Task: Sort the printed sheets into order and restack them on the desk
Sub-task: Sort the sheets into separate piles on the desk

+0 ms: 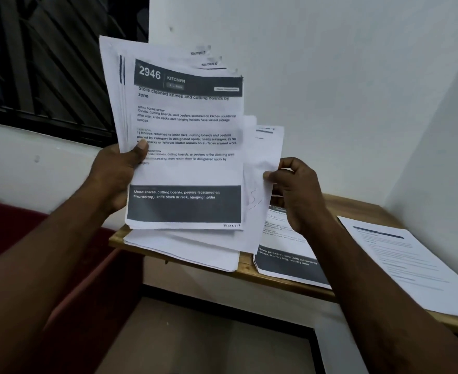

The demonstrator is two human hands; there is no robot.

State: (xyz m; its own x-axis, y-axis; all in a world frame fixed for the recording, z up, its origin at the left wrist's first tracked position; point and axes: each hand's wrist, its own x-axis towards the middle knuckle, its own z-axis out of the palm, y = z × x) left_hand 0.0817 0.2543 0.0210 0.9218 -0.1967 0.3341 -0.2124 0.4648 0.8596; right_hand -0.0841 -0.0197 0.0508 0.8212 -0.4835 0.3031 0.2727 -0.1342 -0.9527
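Note:
My left hand [120,174] grips a fanned bundle of printed sheets [187,147] upright above the desk, thumb on the front page headed "2946 KITCHEN" and marked page 7. My right hand [295,190] pinches the edge of a single sheet [263,163] that sticks out from behind the bundle's right side. On the wooden desk [245,265] lie a white stack [184,252] under the bundle, a sheet with a dark footer band [284,260] beneath my right wrist, and another printed sheet [406,263] at the right.
The desk sits in a corner of white walls [330,76]. A dark barred window [47,63] is at the upper left. A dark red surface [20,225] lies to the left, and brown floor [209,346] shows below the desk's front edge.

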